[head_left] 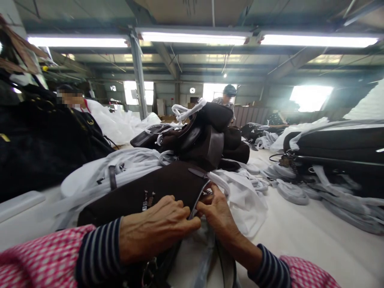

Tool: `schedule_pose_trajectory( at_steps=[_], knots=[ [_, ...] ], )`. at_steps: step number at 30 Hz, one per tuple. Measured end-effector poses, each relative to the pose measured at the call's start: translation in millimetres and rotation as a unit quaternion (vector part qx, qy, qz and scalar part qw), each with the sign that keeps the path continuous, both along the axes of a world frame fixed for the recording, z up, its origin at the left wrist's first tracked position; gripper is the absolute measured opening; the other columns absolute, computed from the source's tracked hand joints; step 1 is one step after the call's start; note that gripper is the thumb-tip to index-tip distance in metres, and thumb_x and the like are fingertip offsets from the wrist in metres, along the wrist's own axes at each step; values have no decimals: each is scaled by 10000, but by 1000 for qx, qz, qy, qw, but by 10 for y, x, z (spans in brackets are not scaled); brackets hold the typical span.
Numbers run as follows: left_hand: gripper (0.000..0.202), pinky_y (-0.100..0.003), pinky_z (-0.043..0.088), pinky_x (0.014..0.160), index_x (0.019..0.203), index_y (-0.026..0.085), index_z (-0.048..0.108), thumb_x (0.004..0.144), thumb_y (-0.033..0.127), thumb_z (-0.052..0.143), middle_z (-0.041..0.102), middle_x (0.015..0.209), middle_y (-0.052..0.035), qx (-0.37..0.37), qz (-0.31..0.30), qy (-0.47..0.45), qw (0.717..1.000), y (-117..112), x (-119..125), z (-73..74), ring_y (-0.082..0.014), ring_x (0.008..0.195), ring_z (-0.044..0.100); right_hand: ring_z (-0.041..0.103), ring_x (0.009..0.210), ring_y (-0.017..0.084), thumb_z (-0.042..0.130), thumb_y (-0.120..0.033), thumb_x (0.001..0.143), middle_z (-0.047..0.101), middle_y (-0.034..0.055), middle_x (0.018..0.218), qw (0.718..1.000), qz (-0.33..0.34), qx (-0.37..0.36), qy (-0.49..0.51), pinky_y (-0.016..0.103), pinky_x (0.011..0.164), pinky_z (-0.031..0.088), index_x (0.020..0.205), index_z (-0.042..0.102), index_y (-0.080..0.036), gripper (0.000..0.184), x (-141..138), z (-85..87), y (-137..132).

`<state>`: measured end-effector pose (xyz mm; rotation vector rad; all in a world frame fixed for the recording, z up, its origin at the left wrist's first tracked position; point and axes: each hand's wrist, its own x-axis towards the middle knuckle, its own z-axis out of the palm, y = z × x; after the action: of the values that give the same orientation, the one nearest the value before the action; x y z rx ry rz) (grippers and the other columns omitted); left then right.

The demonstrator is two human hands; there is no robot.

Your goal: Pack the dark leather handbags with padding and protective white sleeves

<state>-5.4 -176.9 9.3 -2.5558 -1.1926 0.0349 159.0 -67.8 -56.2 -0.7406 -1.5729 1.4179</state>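
A dark brown bag [156, 192] lies on the white table right in front of me, its silver zipper [199, 198] running along the right end. My left hand [154, 230] rests curled on the bag's near edge, fingertips pinched at the zipper line. My right hand [217, 212] comes in from the right, fingers closed on the bag's edge beside the zipper. Small metal pulls [147, 200] hang on the bag's front.
More brown bags [207, 140] wrapped in white paper are piled behind. Black bags [336, 148] lie at the right, black goods [36, 148] at the left. White paper strips [292, 192] litter the table. One person sits far left [70, 96], another stands at the back [229, 96].
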Motion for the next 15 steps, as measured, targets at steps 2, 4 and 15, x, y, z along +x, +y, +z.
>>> schedule_pose_trajectory(
  at_steps=[2, 4, 15],
  knots=[
    [303, -420, 461, 966, 1250, 224, 585, 982, 99, 519, 680, 1063, -52, 23, -8, 23, 999, 64, -3, -47, -261, 1022, 630, 655, 638, 173, 672, -170, 668, 715, 21, 874, 1000, 16, 16, -3, 252, 560, 552, 1164, 570, -183, 506, 17, -34, 26],
    [243, -445, 453, 993, 1197, 222, 592, 979, 117, 557, 676, 1079, -55, 34, -19, 32, 999, 75, -22, -40, -274, 1062, 610, 629, 647, 167, 639, -168, 699, 698, 8, 853, 998, 34, 48, -11, 253, 583, 535, 1133, 598, -189, 436, 31, -87, 60],
    [322, -427, 394, 1117, 1219, 159, 674, 1013, 26, 465, 602, 1458, -83, 108, -76, 99, 986, 326, -452, 240, -249, 1499, 354, 591, 791, 199, 581, -155, 681, 677, 26, 881, 983, -29, 147, -104, 304, 741, 471, 1022, 709, -184, 365, 208, -193, -21]
  ],
)
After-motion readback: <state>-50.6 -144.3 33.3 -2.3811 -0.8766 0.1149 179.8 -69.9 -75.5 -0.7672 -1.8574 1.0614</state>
